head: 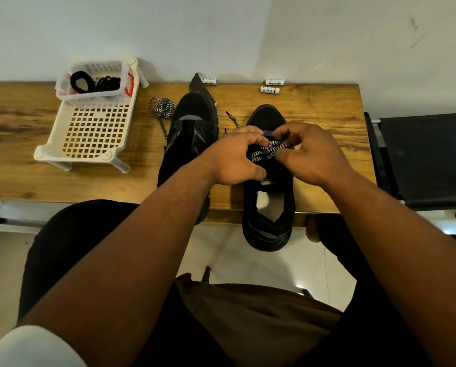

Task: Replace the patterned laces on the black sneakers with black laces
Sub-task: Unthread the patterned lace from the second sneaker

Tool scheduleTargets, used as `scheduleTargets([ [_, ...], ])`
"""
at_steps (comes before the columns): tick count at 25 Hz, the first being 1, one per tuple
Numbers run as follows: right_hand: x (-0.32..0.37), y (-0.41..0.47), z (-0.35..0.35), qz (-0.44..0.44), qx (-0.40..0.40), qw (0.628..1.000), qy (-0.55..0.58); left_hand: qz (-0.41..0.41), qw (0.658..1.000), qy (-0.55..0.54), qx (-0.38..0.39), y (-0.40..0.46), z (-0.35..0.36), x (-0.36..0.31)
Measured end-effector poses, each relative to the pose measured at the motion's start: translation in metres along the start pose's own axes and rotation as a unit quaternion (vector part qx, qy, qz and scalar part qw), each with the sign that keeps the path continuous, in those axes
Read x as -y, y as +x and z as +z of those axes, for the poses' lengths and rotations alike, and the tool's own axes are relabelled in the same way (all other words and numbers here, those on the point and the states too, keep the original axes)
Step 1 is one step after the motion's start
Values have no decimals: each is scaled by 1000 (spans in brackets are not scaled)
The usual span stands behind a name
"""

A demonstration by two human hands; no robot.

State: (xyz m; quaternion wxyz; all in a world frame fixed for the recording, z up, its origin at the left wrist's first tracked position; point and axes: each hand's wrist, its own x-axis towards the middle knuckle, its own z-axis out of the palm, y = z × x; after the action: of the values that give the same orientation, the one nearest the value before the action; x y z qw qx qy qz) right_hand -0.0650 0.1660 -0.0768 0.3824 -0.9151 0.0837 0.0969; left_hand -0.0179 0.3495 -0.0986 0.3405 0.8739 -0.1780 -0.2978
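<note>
- The left hand (236,158) and the right hand (310,152) are working close together over the right sneaker (270,181), their fingers curling around the patterned lace (268,152) still crossing its eyelets; exactly which strand each one is pinching is hidden behind the knuckles.
- That sneaker is sitting with its heel hanging past the near edge of the wooden table (327,115). A hard tug toward the person is likely to be dragging it off onto the floor.
- The left sneaker (192,136) is standing just beside it with no lace visible in it, and a removed patterned lace (163,107) is lying in a loose heap next to its toe. A sweeping elbow could be knocking either one off.
- A loose lace end (232,120) is trailing between the two shoes; pulling the wrong strand risks tightening a crossing rather than freeing it.
- The black laces (94,82) are waiting coiled in the clear basket (62,88) perched on the white rack (89,128), well apart from the hands. Reaching across could be tipping that basket.
</note>
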Motion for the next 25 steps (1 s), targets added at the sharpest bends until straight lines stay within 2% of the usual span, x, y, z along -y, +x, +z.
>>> scheduleTargets([
  [2,-2,-2,5,-39,-13,997,-64,-1,1000,-16,-1,1,0,2],
  [5,-7,5,12,-24,-42,991,-123,-5,1000,-29,0,1,0,2],
  [9,-13,12,8,61,-65,996,20,1,1000,-27,8,2,-1,4],
  [10,-13,11,8,49,-62,996,27,0,1000,-25,9,2,-1,4],
  [14,-7,3,5,-40,-18,997,-66,6,1000,-18,-1,3,1,4],
  [17,-9,7,8,-24,-31,991,-128,9,1000,-24,-9,5,2,7],
  [20,-11,11,4,2,-23,994,-105,10,1000,-25,-10,5,3,7],
  [23,-10,8,2,-27,9,996,-84,9,1000,-26,-6,5,2,7],
  [25,-9,6,4,-36,27,990,-131,12,1000,-28,-7,4,2,6],
])
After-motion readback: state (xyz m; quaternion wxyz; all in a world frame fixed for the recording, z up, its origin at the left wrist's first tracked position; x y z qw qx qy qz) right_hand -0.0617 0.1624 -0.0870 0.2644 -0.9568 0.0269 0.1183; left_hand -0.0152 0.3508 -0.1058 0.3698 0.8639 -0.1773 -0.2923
